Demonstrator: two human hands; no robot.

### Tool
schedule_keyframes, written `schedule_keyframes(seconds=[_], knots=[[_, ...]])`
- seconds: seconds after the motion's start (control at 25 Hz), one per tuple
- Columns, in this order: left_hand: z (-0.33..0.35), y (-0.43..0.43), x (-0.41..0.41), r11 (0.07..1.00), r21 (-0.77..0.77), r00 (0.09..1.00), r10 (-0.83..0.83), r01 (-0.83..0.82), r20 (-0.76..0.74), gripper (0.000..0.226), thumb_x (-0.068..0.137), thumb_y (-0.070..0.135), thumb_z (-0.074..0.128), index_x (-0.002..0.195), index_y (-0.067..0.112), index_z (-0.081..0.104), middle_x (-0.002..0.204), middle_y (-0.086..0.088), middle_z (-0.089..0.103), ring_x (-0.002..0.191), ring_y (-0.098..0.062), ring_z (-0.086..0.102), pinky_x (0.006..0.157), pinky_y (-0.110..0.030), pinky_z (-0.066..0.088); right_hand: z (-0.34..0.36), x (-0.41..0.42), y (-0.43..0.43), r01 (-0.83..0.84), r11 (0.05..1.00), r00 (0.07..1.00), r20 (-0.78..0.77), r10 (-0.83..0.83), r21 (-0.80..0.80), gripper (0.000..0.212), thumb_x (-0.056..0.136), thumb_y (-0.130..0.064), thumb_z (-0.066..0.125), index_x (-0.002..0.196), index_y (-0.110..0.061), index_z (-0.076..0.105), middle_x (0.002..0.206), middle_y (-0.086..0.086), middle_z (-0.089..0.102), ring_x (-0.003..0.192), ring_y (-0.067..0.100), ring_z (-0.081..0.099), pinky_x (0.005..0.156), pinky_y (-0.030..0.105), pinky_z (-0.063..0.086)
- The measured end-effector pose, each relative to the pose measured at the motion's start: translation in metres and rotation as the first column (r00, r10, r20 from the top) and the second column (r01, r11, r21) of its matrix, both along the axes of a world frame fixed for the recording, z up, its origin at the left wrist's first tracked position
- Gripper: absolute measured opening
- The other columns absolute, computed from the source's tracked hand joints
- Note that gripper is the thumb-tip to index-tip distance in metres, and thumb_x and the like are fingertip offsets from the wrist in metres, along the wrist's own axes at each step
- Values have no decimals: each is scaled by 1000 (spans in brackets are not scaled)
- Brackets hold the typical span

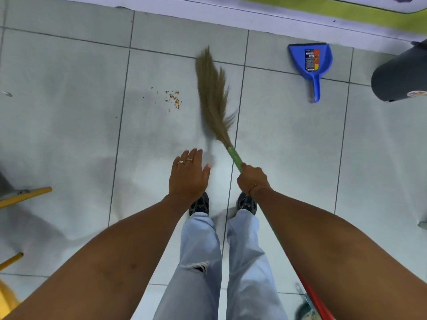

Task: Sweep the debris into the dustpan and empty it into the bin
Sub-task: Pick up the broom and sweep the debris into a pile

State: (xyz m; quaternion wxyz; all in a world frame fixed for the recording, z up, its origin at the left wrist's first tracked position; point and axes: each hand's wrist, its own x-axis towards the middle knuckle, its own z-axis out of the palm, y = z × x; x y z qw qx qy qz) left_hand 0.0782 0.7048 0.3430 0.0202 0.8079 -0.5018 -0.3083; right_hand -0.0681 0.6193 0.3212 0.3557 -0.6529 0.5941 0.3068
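Note:
A small patch of brown debris [173, 100] lies on the pale floor tiles ahead of my feet. My right hand [252, 179] grips the green handle of a soft grass broom [213, 95]; its bristles stretch forward just right of the debris and look blurred. My left hand [190, 174] hovers palm down with fingers apart, holding nothing. A blue dustpan [310, 62] rests flat on the floor to the far right, handle toward me. The dark bin [402, 75] sits at the right edge, partly cut off.
A wall base with a green and white strip [300, 12] runs along the far side. Yellow furniture legs [25, 196] stick in from the left. A red-handled tool [316, 301] lies by my right leg. My shoes [199, 204] stand on the tiles.

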Motion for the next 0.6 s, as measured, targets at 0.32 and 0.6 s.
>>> schedule_keyframes(seconds=[0.32,0.6], knots=[[5,-7,17,999,-31,999,13,-12,32,48,94,28,47,132,-2,46,136,-22,53,130,-39,44,109,-50,36,10,15,10,80,991,992,107,-68,-111,49,98,-20,35,146,-21,30,113,19,61,101,36,60,81,38,49],[26,-11,18,1000,-10,999,-5,5,33,52,97,34,38,141,6,34,149,-15,38,141,-32,29,117,-44,23,29,22,-8,77,985,997,33,-73,-155,49,97,-18,33,146,-18,30,121,20,55,109,38,57,89,42,49]])
